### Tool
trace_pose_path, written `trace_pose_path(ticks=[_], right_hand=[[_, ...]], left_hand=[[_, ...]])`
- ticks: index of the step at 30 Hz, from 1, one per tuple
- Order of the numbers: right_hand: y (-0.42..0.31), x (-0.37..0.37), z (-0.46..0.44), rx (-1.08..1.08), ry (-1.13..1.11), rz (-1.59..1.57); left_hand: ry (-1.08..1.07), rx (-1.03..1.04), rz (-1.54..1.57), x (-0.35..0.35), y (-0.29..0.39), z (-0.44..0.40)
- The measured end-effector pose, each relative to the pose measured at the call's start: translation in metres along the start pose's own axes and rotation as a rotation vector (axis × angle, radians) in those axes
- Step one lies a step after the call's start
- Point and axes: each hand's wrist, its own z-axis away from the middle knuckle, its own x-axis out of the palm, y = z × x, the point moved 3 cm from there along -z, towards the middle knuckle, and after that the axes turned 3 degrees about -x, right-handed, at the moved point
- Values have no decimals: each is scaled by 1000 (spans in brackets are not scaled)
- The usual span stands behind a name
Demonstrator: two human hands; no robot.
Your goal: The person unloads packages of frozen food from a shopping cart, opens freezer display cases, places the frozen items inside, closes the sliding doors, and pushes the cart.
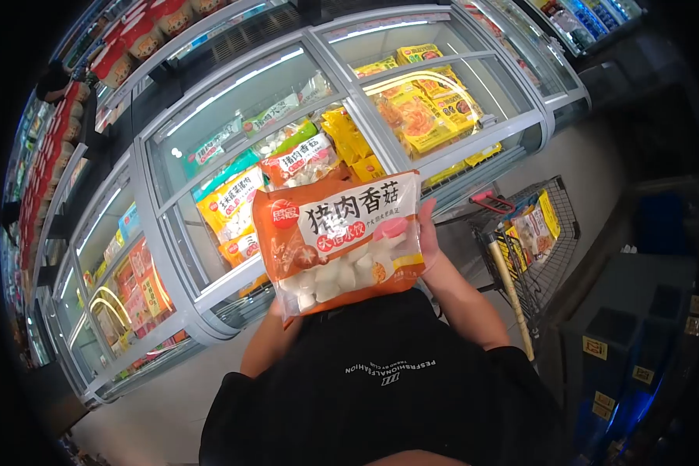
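A large orange and clear bag of frozen dumplings [342,241] is held up in front of my chest, its printed front facing me and pale dumplings showing through the window. At the bag's right edge, my right hand [428,237] grips the side, with part of the thumb side visible. My left hand is behind the lower left of the bag; only the forearm [270,342] shows, and its fingers are hidden. Just beyond the bag, a similar orange dumpling bag [299,161] lies in the chest freezer [233,283] beside a yellow bag [233,203].
Yellow food packs [427,116] fill the neighbouring freezer section under sliding glass. To my right stands a wire shopping cart [555,252] with several packages inside. Another freezer section [93,287] runs along the left. Red-lidded containers [140,35] line the upper left.
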Motion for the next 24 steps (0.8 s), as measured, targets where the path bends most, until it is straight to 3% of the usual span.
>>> trace_pose_path(ticks=[6,9,12,15,22,24], right_hand=[[8,4,-8,-71,44,-187],[4,2,4,-60,93,-99],[-6,-11,14,45,164,301],[-13,30,19,0,192,435],[-4,21,36,-19,283,486],[-1,18,37,-52,213,467]], left_hand=[[-34,-41,-39,5,10,-21],[-37,-53,-48,3,16,-23],[-29,-70,-47,-2,20,-20],[-19,-84,-42,-8,23,-17],[-5,-99,-30,-20,29,-1],[-5,-100,-22,-22,33,-1]])
